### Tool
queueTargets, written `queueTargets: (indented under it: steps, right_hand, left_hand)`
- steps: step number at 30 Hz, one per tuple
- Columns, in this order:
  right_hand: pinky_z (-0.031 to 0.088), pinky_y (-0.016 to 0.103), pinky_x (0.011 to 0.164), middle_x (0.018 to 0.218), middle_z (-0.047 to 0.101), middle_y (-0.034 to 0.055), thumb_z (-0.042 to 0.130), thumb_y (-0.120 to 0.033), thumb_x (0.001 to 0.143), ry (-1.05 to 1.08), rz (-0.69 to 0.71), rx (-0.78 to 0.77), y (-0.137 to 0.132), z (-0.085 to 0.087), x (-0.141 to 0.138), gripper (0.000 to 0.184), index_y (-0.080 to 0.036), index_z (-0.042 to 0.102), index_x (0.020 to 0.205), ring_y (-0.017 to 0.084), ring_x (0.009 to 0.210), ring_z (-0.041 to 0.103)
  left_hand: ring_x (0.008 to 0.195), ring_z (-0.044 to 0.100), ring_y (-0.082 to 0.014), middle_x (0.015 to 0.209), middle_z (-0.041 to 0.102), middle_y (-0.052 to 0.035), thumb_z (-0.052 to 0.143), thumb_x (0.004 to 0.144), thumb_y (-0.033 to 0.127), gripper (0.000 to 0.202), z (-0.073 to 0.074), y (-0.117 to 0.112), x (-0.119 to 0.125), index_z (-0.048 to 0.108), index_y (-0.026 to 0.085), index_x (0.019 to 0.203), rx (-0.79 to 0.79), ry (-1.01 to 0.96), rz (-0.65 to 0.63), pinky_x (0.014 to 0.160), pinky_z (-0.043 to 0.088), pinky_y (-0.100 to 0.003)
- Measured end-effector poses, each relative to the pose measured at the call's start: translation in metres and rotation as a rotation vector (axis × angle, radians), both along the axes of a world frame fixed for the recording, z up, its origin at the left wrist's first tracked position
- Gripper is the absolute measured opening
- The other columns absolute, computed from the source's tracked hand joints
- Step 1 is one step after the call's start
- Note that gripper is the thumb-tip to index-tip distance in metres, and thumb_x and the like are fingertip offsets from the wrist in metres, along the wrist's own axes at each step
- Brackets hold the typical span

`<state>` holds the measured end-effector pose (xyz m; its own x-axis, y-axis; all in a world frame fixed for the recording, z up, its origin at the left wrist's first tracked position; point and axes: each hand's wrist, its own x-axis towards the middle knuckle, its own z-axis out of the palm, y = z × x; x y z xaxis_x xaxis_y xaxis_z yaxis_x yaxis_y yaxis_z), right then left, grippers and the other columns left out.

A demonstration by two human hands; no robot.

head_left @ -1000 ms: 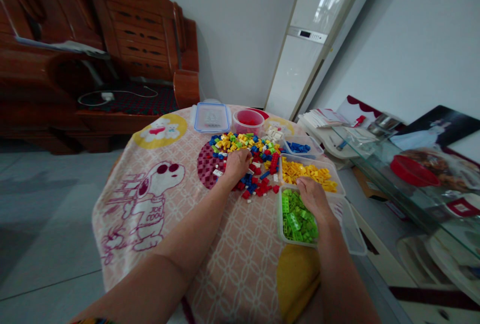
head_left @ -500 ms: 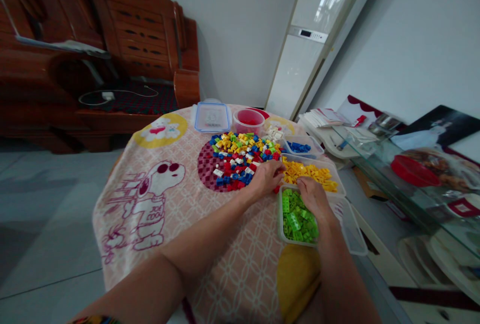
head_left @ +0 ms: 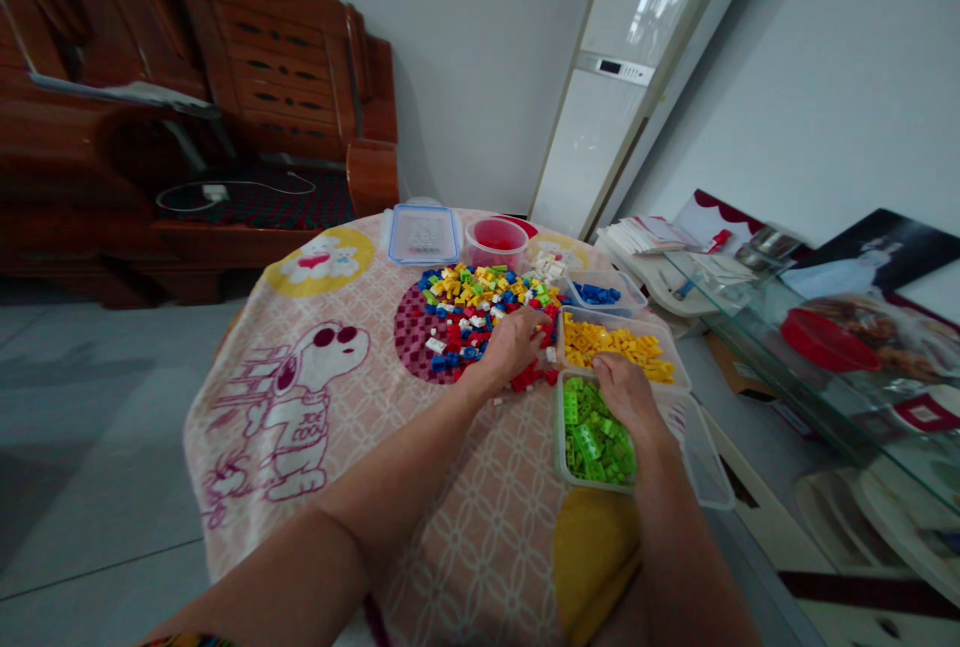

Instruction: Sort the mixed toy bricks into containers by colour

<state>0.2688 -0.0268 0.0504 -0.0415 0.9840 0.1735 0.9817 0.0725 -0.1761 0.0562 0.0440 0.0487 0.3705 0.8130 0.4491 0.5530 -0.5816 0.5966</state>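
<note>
My left hand (head_left: 514, 342) is over the near right part of a mixed pile of small plastic toy bricks (head_left: 480, 287), fingers a little apart and reaching among red and white ones. No brick shows clearly in its fingers. My right hand (head_left: 626, 387) rests where two boxes meet, fingers curled together; whatever they may hold is hidden. Under that hand is a clear box of green bricks (head_left: 592, 437). Just beyond lies a box of yellow bricks (head_left: 615, 342). A smaller box holds blue bricks (head_left: 598, 294), and white bricks (head_left: 547, 267) are heaped beside it.
A pink round tub (head_left: 497, 239) with red contents and a blue-rimmed clear lid (head_left: 424, 235) sit at the table's far edge. Another clear lid (head_left: 709, 462) lies to the right of the green box. A patterned cloth (head_left: 420, 487) covers the table. A glass shelf (head_left: 787, 357) stands at right.
My left hand has moved left, from the edge of the yellow box back over the mixed pile. Red and white bricks near that edge are now uncovered. My right hand stays in place.
</note>
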Motion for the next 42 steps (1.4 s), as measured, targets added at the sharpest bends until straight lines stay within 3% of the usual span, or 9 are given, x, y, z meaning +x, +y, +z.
queueTargets:
  steps: [6, 10, 15, 21, 26, 37, 42]
  right_hand:
    - [0.039, 0.027, 0.079, 0.09, 0.07, 0.0101, 0.034, -0.025, 0.099, -0.003, 0.009, 0.024, 0.0, -0.002, 0.0, 0.037, -0.016, 0.066, 0.083, 0.019, 0.085, 0.062]
    - [0.039, 0.027, 0.079, 0.089, 0.07, 0.0097, 0.035, -0.026, 0.098, 0.001, 0.01, 0.043, 0.0, -0.004, 0.0, 0.037, -0.017, 0.066, 0.081, 0.019, 0.084, 0.062]
    - [0.04, 0.027, 0.08, 0.091, 0.07, 0.0108, 0.034, -0.026, 0.098, 0.021, 0.012, 0.048, 0.001, -0.005, 0.002, 0.038, -0.016, 0.068, 0.084, 0.019, 0.086, 0.062]
    - [0.04, 0.027, 0.079, 0.09, 0.071, 0.0102, 0.035, -0.026, 0.098, 0.028, 0.021, 0.049, 0.001, -0.006, 0.003, 0.037, -0.017, 0.068, 0.084, 0.019, 0.085, 0.062]
    - [0.04, 0.027, 0.079, 0.089, 0.07, 0.0098, 0.035, -0.026, 0.097, 0.017, 0.014, 0.048, 0.001, -0.005, 0.002, 0.037, -0.017, 0.067, 0.083, 0.019, 0.084, 0.062]
    - [0.039, 0.027, 0.076, 0.085, 0.069, 0.0087, 0.035, -0.026, 0.098, -0.007, 0.012, 0.048, 0.001, -0.004, 0.002, 0.037, -0.018, 0.065, 0.079, 0.019, 0.081, 0.062]
    - [0.039, 0.026, 0.076, 0.087, 0.069, 0.0088, 0.035, -0.026, 0.098, 0.005, 0.021, 0.039, 0.001, -0.003, 0.003, 0.036, -0.018, 0.065, 0.08, 0.019, 0.082, 0.062]
  left_hand:
    - [0.103, 0.065, -0.0226, 0.106, 0.072, -0.0094, 0.055, 0.084, 0.017, 0.026, -0.003, 0.028, -0.045, 0.073, 0.017, 0.104, -0.08, 0.242, 0.308, 0.091, 0.05, -0.031]
    - [0.1, 0.066, -0.0247, 0.103, 0.074, -0.0094, 0.055, 0.08, 0.014, 0.029, -0.006, 0.035, -0.064, 0.075, 0.019, 0.1, -0.146, 0.402, 0.37, 0.087, 0.051, -0.032]
    - [0.096, 0.068, -0.0254, 0.097, 0.075, -0.0089, 0.051, 0.08, 0.012, 0.031, -0.001, 0.035, -0.069, 0.076, 0.021, 0.095, -0.182, 0.427, 0.458, 0.082, 0.051, -0.032]
    - [0.098, 0.067, -0.0305, 0.099, 0.073, -0.0158, 0.052, 0.082, 0.017, 0.028, -0.005, 0.033, -0.063, 0.077, 0.016, 0.095, -0.116, 0.559, 0.426, 0.084, 0.05, -0.037]
    - [0.101, 0.066, -0.0293, 0.1, 0.072, -0.015, 0.05, 0.083, 0.018, 0.03, -0.012, 0.033, -0.059, 0.077, 0.017, 0.096, -0.076, 0.58, 0.412, 0.086, 0.049, -0.037]
    - [0.097, 0.067, -0.0248, 0.094, 0.073, -0.0088, 0.056, 0.078, 0.016, 0.022, -0.009, 0.031, -0.058, 0.072, 0.021, 0.093, -0.106, 0.47, 0.405, 0.083, 0.049, -0.032]
    - [0.091, 0.067, -0.0208, 0.09, 0.074, -0.005, 0.058, 0.078, 0.017, 0.021, 0.002, 0.029, -0.056, 0.072, 0.021, 0.094, -0.118, 0.232, 0.393, 0.079, 0.05, -0.028]
